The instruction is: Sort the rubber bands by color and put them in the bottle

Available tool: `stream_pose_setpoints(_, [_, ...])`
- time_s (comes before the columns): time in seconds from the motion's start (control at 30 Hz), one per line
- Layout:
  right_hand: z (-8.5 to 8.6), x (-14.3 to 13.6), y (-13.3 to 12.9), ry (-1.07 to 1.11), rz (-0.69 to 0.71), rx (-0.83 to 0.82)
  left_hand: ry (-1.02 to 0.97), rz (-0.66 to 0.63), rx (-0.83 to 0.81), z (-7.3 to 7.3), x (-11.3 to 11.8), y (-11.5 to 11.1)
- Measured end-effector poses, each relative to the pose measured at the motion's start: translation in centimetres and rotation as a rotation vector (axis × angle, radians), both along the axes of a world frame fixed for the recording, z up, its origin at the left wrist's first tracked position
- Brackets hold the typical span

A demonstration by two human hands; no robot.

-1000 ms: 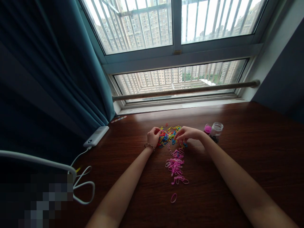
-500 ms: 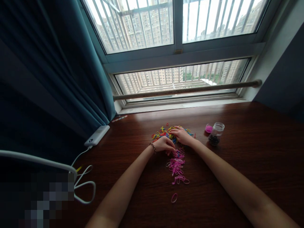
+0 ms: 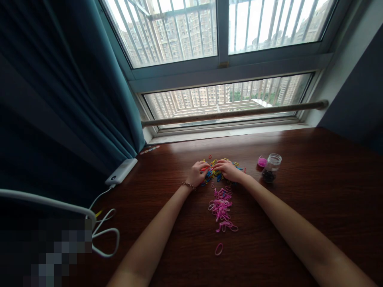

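Observation:
Small rubber bands in red, yellow and blue lie in a mixed pile [image 3: 218, 176] on the dark wooden table. At its left side my left hand [image 3: 197, 174], with a beaded bracelet at the wrist, has its fingertips pressed together among the bands. What it pinches is too small to make out. My right hand [image 3: 229, 171] rests on the pile's right part, fingers stretched out over the bands. The fingertips of both hands nearly meet. Nearer to me is a heap of pink rubber bands [image 3: 222, 207], and one pink band [image 3: 219, 249] lies apart below it.
Right of the pile stands a clear jar [image 3: 273, 161] with dark contents, beside a pink lid [image 3: 262, 162]. A white power strip or charger [image 3: 122, 171] with a white cable [image 3: 118, 239] sits at the left edge by the blue curtain [image 3: 125, 119]. A window is behind.
My left hand has moved from the top of the pink heap up and left to the mixed pile. My right hand has stayed almost in place.

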State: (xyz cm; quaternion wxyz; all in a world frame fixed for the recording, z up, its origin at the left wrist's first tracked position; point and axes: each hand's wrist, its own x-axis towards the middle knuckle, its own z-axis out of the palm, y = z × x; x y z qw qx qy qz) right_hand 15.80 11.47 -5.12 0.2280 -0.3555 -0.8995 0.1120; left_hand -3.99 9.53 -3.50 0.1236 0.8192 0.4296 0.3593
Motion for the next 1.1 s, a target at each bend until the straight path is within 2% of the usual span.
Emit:
stream_pose_setpoints(0.17, [0.3, 0.0, -0.4, -0.023, 0.012, 0.03, 0.318, -0.023, 0.104, -0.2, -0.1, -0.5])
stream_pose_setpoints(0.27, [0.4, 0.0, -0.2, 0.029, 0.025, -0.005, 0.405, -0.015, 0.121, -0.1, 0.0, -0.9])
stream_pose_setpoints(0.33, [0.8, 0.1, 0.1, 0.147, 0.026, -0.064, 0.422, -0.014, 0.128, -0.1, 0.1, -1.0])
stream_pose_setpoints(0.5, [2.5, 0.7, 0.5, 0.56, -0.023, -0.339, 0.421, -0.035, 0.136, -0.1, 0.2, -0.9])
stream_pose_setpoints(0.63, [3.5, 1.4, 0.2, 0.862, -0.107, -0.665, 0.412, -0.029, 0.134, -0.3, 0.2, -0.9])
stream_pose_setpoints(0.73, [4.0, 2.0, 0.1, 0.974, -0.193, -0.872, 0.362, 0.012, 0.125, -0.4, 0.2, -0.8])
stream_pose_setpoints(0.83, [5.0, 2.9, 0.0, 0.865, -0.245, -0.945, 0.306, 0.076, 0.103, -0.5, 0.1, -0.6])
stream_pose_setpoints(0.9, [6.2, 3.4, -0.6, 0.688, -0.182, -0.985, 0.284, 0.133, 0.091, -0.5, 0.1, -0.5])
stream_pose_setpoints(1.0, [8.0, 3.5, -1.9, 0.366, 0.061, -1.09, 0.287, 0.217, 0.088, -0.4, 0.1, -0.5])
stream_pose_setpoints(1.1, [8.9, 3.0, -3.2, 0.096, 0.305, -1.244, 0.318, 0.26, 0.092, -0.3, 0.2, -0.5])
